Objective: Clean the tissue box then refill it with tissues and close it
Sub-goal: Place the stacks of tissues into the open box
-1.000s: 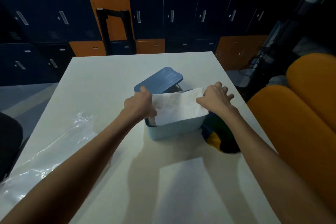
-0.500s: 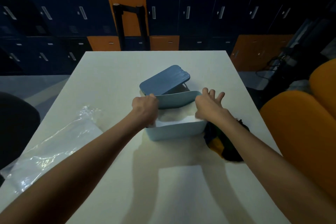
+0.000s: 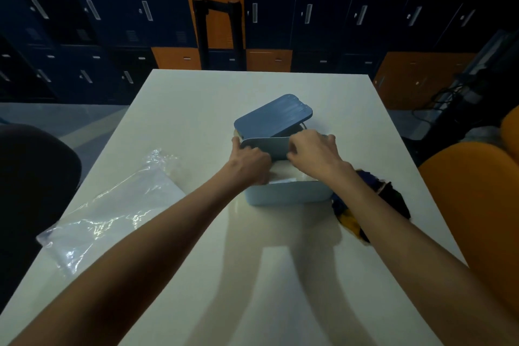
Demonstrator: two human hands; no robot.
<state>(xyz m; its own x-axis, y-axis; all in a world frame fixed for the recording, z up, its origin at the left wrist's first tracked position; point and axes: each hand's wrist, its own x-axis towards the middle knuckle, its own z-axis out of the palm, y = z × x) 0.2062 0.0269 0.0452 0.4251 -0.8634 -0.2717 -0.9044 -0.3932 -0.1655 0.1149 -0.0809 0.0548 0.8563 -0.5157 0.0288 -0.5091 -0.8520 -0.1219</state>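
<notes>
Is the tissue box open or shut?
Open: the dark blue lid leans up behind the tissue box, and white tissues show inside.

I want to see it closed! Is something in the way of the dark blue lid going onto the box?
Yes. The left hand and right hand hold a pale panel upright over the tissue box, just in front of the lid.
</notes>
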